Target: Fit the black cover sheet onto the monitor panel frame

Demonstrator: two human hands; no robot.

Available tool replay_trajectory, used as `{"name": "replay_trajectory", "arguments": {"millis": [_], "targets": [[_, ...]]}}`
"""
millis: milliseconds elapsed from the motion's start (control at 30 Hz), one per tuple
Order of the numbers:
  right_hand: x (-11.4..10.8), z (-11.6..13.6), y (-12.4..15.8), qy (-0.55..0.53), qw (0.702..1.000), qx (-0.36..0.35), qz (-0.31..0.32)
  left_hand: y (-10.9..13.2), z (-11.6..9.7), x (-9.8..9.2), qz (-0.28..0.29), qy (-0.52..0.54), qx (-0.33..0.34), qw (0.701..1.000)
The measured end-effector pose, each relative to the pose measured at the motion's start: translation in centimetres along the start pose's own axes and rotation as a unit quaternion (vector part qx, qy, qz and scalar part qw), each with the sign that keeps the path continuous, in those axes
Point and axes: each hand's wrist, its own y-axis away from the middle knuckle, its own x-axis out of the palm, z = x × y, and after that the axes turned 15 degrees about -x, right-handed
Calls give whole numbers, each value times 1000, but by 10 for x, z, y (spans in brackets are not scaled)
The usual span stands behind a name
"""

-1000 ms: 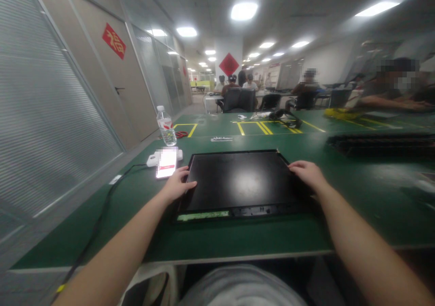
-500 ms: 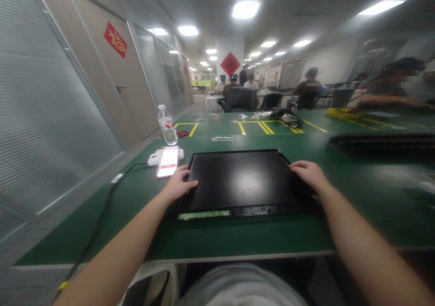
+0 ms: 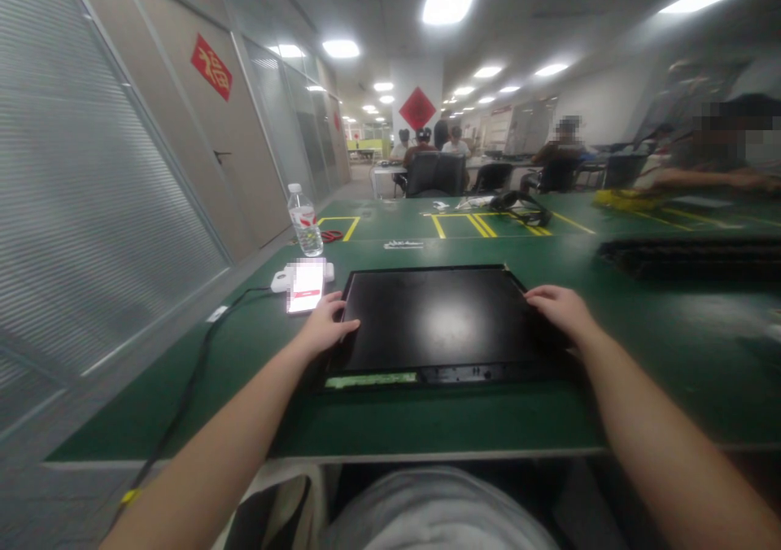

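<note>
Two hands: both on one flat black panel (image 3: 436, 318), lying face-up near the front edge of the green table (image 3: 659, 355), right in front of the seated body.
Left hand (image 3: 323, 330): fingers spread flat over the panel's left edge, thumb side resting on the dark surface, nothing clamped that shows.
Right hand (image 3: 561, 310): draped over the right edge, fingers curled down the far side; can't tell how far under, or whether really gripping.
Slip risk: smooth, glossy top with only edge contact, so probably easy to lose if lifted unevenly; a tilt toward the front edge likely sends it off the table.
Board risk: thin green strip (image 3: 371, 380) exposed along the panel's near-left edge, looks like bare circuit board; could well get scraped or bent against the table if dragged.
Phone risk: lit phone (image 3: 306, 285) just beside the left hand, on a white charger block (image 3: 281, 280), black cable (image 3: 195, 371) trailing off the table; a sideways shove of the panel probably knocks it or snags the cable.
Bottle: water bottle (image 3: 303, 220) farther back, well apart, small worry.
Hidden: panel's underside, right fingertips, anything below the front table edge.
Hard to read: dark long object (image 3: 689, 257) on the right, cut by the frame and blurred; small items on the far yellow-lined table too tiny to name.
People: several seated far back and at right, hands nowhere near.
</note>
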Motion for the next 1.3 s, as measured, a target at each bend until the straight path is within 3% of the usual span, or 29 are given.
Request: {"name": "replay_trajectory", "arguments": {"millis": [500, 867, 1300], "targets": [[1, -6, -3, -106, 994, 14, -11, -4, 3, 0, 15, 23, 11, 1000], [1, -4, -3, -127, 991, 21, -24, -1, -1, 1, 21, 58, 6, 998], [-4, 1, -1, -126, 992, 24, -24, -5, 4, 0, 10, -14, 26, 1000]]}}
